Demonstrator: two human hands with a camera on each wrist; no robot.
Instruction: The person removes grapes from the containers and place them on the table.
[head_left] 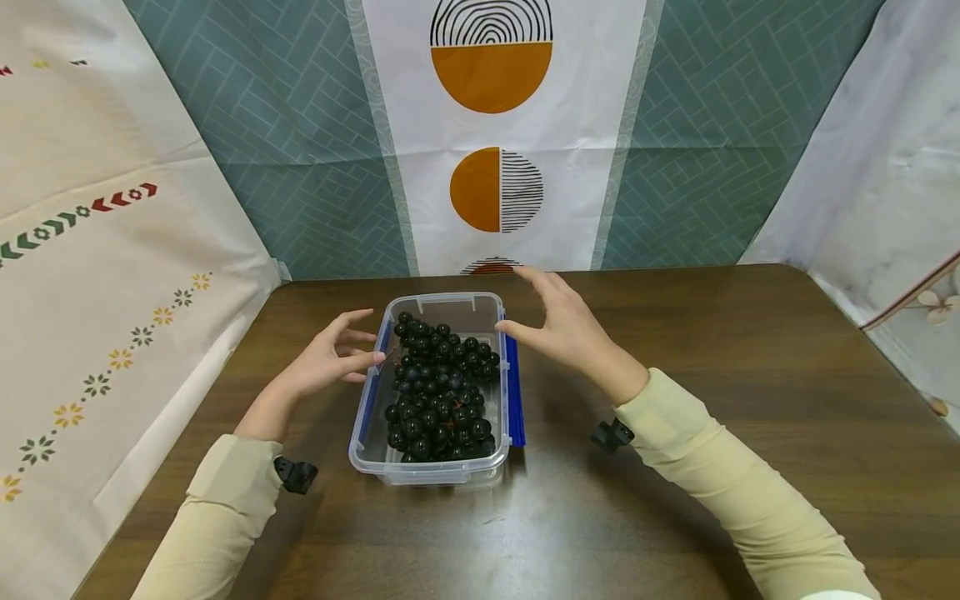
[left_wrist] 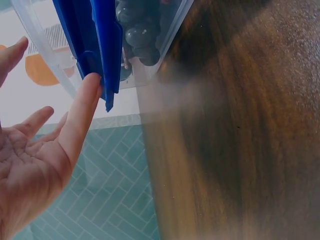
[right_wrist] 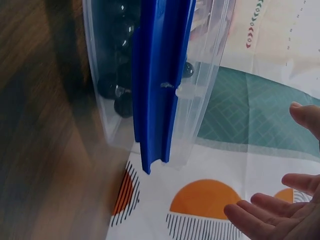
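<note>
A clear plastic container [head_left: 430, 474] without a lid on it stands on the table, holding bunches of dark grapes [head_left: 435, 392]. Blue clip flaps hang along its long sides; the right-hand clip [head_left: 515, 392] shows fully. My left hand [head_left: 330, 357] is at the container's left side, its thumb tip right at the rim and the other fingers spread loosely. In the left wrist view one fingertip meets the blue clip [left_wrist: 107, 55] there. My right hand [head_left: 566, 329] hovers by the upper right corner with thumb and fingers spread, holding nothing. The right wrist view shows those fingers beside the container, apart from its clip [right_wrist: 157, 85].
The brown wooden table [head_left: 712, 400] reaches back to a teal and white patterned cloth [head_left: 315, 192]. An embroidered cream cloth [head_left: 97, 308] hangs along the left edge, and a pale cloth [head_left: 885, 167] hangs on the right. Both wrists wear small black cameras.
</note>
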